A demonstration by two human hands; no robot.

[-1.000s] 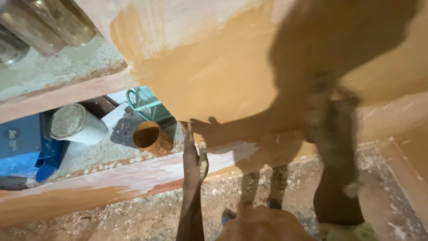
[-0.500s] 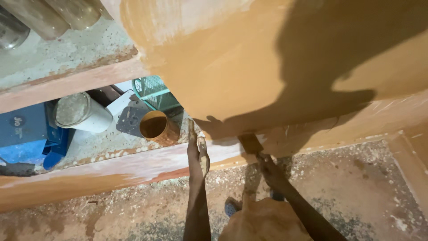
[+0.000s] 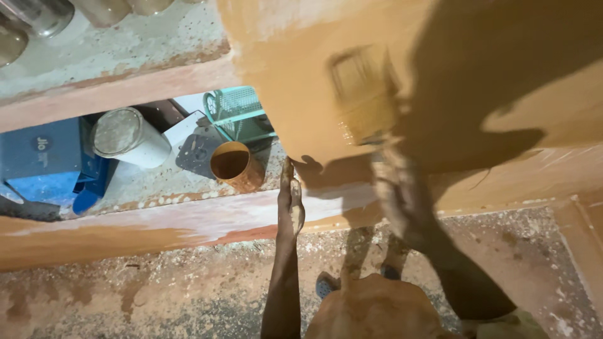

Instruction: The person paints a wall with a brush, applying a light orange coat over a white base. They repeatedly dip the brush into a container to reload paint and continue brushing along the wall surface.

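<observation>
A speckled floor (image 3: pixel 188 295) lies under a wooden frame rail (image 3: pixel 157 223) smeared orange-brown. Past the rail, at ten o'clock from my left hand (image 3: pixel 291 204), stand an orange-stained tin (image 3: pixel 233 166), a white can (image 3: pixel 129 138) and a blue box (image 3: pixel 41 157). My left hand rests flat, open, on the rail. My right hand (image 3: pixel 389 169), blurred, grips a brush (image 3: pixel 363 94) at one o'clock against the painted panel (image 3: pixel 301 69).
</observation>
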